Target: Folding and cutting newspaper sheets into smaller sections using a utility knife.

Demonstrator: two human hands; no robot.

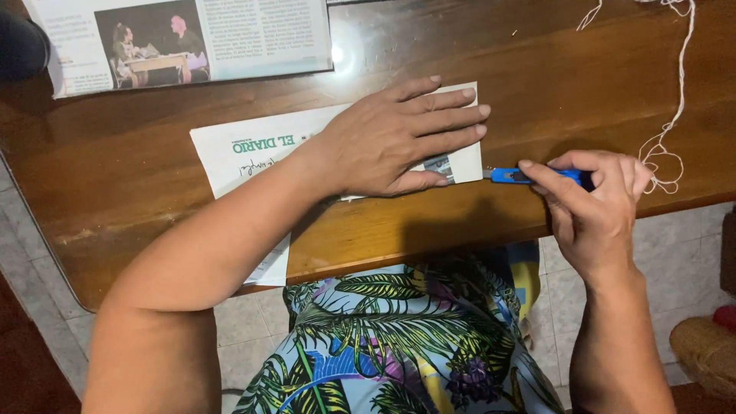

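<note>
Left hand: my left hand [391, 142] lies flat, fingers spread, pressing the folded newspaper [253, 149] onto the desk [115, 176].
Right hand: my right hand [598, 195] grips the blue utility knife [514, 175].
Relation: the knife's tip touches the paper's right edge, its long axis running left-right.

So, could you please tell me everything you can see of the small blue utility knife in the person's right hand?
The small blue plastic utility knife lies nearly level just above the brown wooden table, its short metal tip pointing left at the right edge of the folded white newspaper sheet. The right hand grips it, forefinger stretched along its top, so only the front part shows; the rear is hidden in the fist. The left hand presses flat on the sheet and does not touch the knife.
</note>
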